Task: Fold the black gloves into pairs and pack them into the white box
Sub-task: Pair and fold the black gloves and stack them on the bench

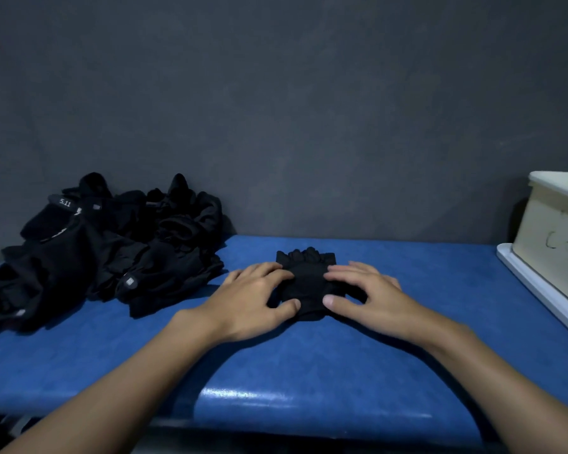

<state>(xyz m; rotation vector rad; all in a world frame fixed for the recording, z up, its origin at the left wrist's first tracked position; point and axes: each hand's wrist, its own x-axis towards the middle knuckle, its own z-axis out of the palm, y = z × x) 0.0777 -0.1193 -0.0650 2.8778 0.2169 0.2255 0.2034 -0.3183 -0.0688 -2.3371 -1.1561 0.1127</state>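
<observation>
Folded black gloves (pixel 309 280): soft matte knit, a compact squarish bundle w/ stubby finger ends bunched along the far edge. It lies mid-way across the blue table (pixel 309 371), whose padded cover looks smooth & slightly glossy at the rounded near edge. Left hand (pixel 253 299) & right hand (pixel 371 296) both rest on the bundle, one per side. Fingers are spread, fairly straight & pressing down flat, thumbs at the near edge, nothing clenched.

Far left is a loose glove pile (pixel 112 250): crumpled black fabric w/ small grey tags & a "5.11" label, against the dull grey wall (pixel 276 93).

Far right is the white box (pixel 554 237): rigid, straight-sided, faint scribble on its face, standing on a flat white tray (pixel 525 286) w/ raised rim. The box interior is hidden from this angle, so contents can't be told. The bundle is well apart from the box.
</observation>
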